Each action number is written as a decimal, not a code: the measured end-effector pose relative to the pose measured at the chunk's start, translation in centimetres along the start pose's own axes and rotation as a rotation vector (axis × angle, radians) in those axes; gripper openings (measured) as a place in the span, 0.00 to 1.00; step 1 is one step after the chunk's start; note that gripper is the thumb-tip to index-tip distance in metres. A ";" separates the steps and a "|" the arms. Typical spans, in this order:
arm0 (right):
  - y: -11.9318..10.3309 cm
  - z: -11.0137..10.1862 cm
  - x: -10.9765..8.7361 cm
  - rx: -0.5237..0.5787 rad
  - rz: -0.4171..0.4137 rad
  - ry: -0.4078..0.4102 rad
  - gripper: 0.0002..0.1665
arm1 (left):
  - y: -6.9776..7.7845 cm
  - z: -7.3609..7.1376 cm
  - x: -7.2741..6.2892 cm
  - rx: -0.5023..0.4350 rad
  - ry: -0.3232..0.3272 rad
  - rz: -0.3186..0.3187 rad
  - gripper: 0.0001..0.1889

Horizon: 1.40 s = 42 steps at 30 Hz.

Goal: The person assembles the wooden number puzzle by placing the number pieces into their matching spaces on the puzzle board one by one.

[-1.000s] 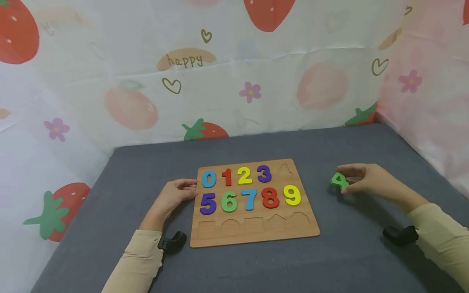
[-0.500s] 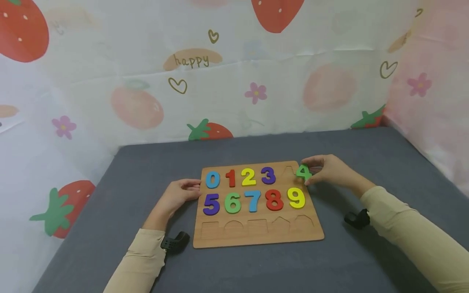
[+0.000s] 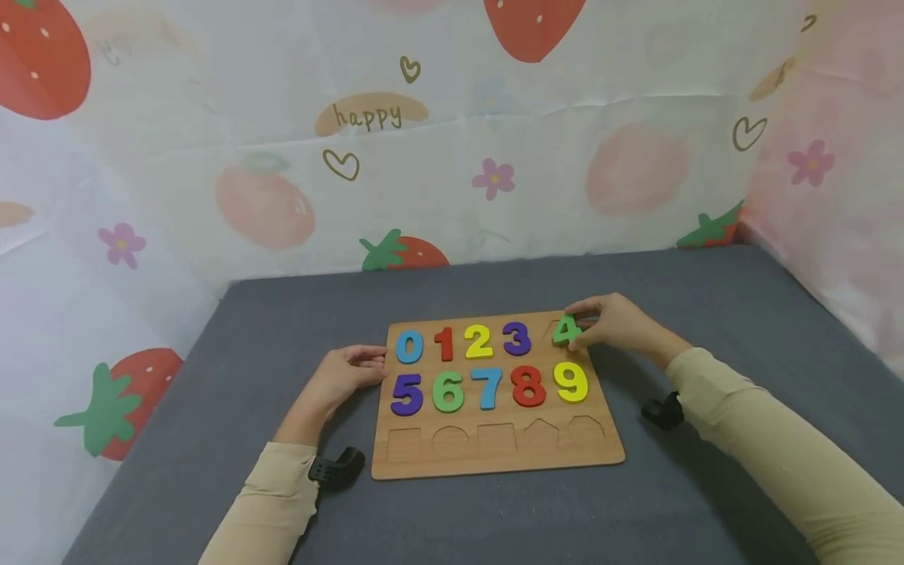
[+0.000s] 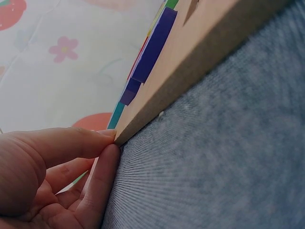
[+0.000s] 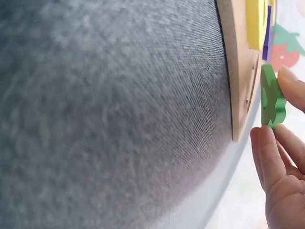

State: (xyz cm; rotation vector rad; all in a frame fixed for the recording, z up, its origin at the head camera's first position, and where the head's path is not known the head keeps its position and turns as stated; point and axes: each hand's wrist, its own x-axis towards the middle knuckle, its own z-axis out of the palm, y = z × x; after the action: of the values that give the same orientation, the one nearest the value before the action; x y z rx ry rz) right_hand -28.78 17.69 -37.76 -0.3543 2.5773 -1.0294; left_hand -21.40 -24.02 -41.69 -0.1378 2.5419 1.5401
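A wooden number puzzle board [image 3: 494, 463] lies on the grey cloth, with coloured digits seated in its upper two rows. My right hand [image 3: 621, 323] pinches a green number 4 [image 3: 566, 330] between thumb and fingers over the board's top right corner. In the right wrist view the green 4 [image 5: 272, 98] is tilted and stands apart from the board's face, near a recess. At the left edge, my left hand [image 3: 346, 377] pinches the board's rim; in the left wrist view the thumb and a finger [image 4: 107, 162] meet at the board's side [image 4: 157, 105].
Several outlined recesses fill the bottom row of the board. The yellow 9 [image 3: 570, 382] sits just below the held 4, the purple 3 [image 3: 517, 339] to its left. A printed curtain [image 3: 424, 188] hangs behind the grey-covered table [image 3: 494, 526].
My right hand has carried the green 4 leftward from the cloth at the right to over the board's top right corner. The left hand stays at the board's left edge.
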 end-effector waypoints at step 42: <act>-0.3 1.1 1.4 -0.110 -0.022 -0.020 0.38 | 0.1 -0.1 0.0 -0.017 -0.014 0.004 0.25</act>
State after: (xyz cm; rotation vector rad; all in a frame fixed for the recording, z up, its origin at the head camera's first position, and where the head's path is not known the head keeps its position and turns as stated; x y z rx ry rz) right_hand -29.56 16.34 -38.60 -0.4201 2.6233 -0.8893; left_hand -21.42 -24.08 -41.49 -0.1239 2.5199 1.5589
